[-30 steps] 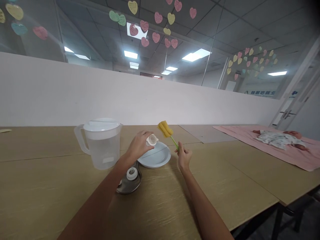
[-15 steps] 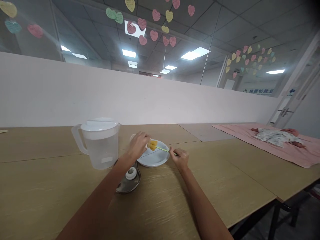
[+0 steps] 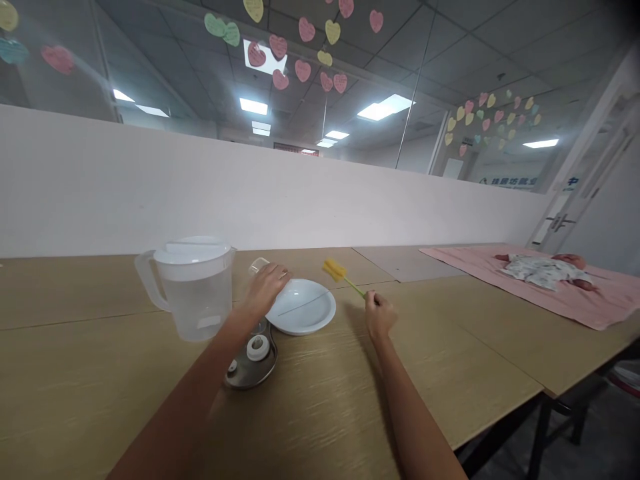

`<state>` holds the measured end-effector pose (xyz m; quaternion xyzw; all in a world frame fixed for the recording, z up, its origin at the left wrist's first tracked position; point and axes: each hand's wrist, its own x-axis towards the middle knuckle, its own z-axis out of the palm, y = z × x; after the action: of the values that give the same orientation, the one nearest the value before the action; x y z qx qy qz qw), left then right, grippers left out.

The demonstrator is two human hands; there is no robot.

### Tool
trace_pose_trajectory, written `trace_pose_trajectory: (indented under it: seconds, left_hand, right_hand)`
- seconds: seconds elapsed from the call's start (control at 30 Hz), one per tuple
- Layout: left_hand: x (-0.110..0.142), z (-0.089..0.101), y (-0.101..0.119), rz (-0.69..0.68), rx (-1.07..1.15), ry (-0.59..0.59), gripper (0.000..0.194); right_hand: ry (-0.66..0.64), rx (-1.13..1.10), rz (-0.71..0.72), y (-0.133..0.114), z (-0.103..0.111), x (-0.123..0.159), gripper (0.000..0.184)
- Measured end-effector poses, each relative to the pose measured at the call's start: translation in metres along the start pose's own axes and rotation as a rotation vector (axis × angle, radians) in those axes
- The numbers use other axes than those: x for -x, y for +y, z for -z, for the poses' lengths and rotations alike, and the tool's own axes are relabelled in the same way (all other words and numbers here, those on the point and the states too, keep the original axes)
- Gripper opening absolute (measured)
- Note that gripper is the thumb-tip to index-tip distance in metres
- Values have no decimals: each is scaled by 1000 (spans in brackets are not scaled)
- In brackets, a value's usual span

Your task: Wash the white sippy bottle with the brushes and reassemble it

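While the yellow sponge brush (image 3: 334,270) sat at the mouth of the bottle (image 3: 259,265) half a second ago, it now stands apart, raised to the right; I judge the scrubbing to be between strokes. My right hand (image 3: 381,315) is closed round the green handle (image 3: 355,287), the sponge tilted up and leftward. My left hand (image 3: 267,290) is curled about the bottle at the left edge of the white dish (image 3: 310,305); its clear end juts beyond my fingers, its mouth is hidden. Nearer me, a metal tray (image 3: 249,375) bears a white ring (image 3: 258,347); leftward stands a lidded jug (image 3: 197,297). Far right, a doll (image 3: 535,271) lies on a pink cloth (image 3: 610,297).
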<state>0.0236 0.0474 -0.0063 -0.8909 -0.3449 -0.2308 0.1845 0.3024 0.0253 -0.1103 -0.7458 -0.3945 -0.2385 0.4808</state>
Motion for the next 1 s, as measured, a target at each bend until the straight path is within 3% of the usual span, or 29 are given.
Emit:
trace_pose_trajectory:
  seconds: [0.1, 0.2, 0.33, 0.5, 0.73, 0.83, 1.0]
  left_hand:
    - [-3, 9, 10, 149, 237, 124, 47]
    - [-6, 26, 35, 274, 559, 147, 74]
    - [-3, 46, 76, 250, 723, -96, 77]
    - [6, 45, 101, 59, 634, -386, 80]
    - [7, 38, 89, -6, 528, -680, 95]
    - [6, 45, 71, 18, 601, -709, 96]
    - [12, 59, 9, 207, 692, -512, 40]
  right_hand:
    - [-244, 102, -144, 5, -6, 3, 52]
    - [-530, 134, -88, 6, -13, 10, 49]
    - [-779, 160, 104, -2, -15, 15, 36]
    - [-856, 155, 201, -12, -11, 15, 32]
    - [-907, 79, 343, -18, -7, 20, 32]
    - [-927, 76, 380, -20, -5, 18, 30]
    - [-725, -99, 237, -16, -5, 7, 40]
